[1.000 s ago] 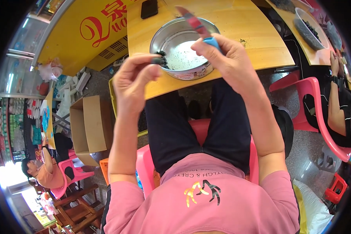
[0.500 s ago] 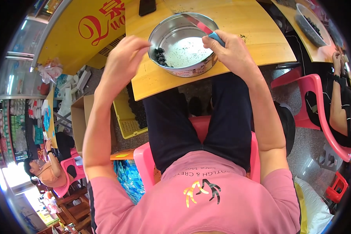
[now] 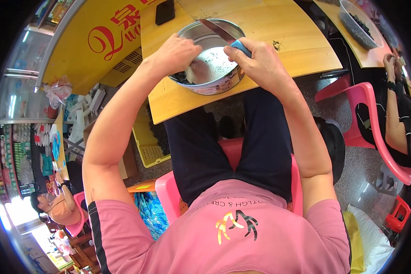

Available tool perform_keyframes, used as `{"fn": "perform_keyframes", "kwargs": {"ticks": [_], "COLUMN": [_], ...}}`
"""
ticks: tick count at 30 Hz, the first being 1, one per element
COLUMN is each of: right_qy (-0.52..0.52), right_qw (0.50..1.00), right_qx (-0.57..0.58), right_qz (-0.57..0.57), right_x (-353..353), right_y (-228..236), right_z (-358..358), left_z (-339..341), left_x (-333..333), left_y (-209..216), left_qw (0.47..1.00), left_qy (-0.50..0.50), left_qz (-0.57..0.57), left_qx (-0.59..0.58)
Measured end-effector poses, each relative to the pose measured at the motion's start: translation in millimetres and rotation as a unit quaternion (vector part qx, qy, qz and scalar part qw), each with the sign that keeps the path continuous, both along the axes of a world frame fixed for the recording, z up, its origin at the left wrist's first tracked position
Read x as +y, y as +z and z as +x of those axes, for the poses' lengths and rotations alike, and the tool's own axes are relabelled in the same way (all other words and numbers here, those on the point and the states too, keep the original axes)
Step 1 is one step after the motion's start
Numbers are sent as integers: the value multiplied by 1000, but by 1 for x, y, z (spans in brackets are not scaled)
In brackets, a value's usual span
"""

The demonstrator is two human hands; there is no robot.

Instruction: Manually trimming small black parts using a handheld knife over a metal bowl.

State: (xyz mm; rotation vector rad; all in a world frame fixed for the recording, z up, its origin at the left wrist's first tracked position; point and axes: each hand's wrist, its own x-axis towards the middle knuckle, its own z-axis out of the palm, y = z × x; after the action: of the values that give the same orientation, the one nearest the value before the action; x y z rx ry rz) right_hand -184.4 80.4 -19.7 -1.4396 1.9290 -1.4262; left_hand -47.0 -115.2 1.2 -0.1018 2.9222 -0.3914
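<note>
A round metal tin (image 3: 221, 85) with a pale, speckled bottom stands near the front edge of the yellow wooden table (image 3: 169, 105). My right hand (image 3: 262, 59) grips a knife (image 3: 221, 32) by its blue handle at the tin's right rim, the blade slanting up and left across the opening. Over the left part of the tin is my left hand (image 3: 178, 55), its fingers curled downward; whatever they hold, if anything, is hidden. Small dark pieces (image 3: 181, 77) show at the tin's left side, partly covered by that hand.
A black phone (image 3: 165, 12) lies at the table's far left. Dark crumbs (image 3: 277, 45) are scattered right of the tin. Below the table's left side sits a yellow crate (image 3: 150, 153) with dark contents. At right, another person's hands are near a bowl (image 3: 358, 29) and a pink chair (image 3: 367, 105).
My left hand has moved right, from beside the tin's left rim to over its inside, covering part of the dark pieces. The right hand keeps the knife above the tin, its blade turned slightly.
</note>
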Motion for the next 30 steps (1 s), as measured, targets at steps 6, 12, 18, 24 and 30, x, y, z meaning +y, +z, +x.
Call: {"fn": "perform_keyframes", "kwargs": {"ticks": [6, 12, 18, 24, 30], "right_qy": [3, 74, 106, 126, 138], "right_qw": [993, 939, 905, 903, 902], "right_qx": [-99, -319, -401, -407, -404], "right_qz": [-67, -107, -90, -53, -69], "right_x": [3, 11, 11, 12, 11], "right_y": [12, 31, 33, 34, 28], "right_z": [9, 26, 33, 35, 36], "left_z": [14, 26, 34, 42, 42], "left_x": [40, 95, 115, 106, 113], "left_y": [15, 16, 13, 7, 21], "left_qw": [740, 502, 520, 670, 669], "left_qy": [128, 117, 106, 77, 59], "left_qz": [610, 715, 673, 542, 516], "left_qx": [253, 473, 515, 502, 532]}}
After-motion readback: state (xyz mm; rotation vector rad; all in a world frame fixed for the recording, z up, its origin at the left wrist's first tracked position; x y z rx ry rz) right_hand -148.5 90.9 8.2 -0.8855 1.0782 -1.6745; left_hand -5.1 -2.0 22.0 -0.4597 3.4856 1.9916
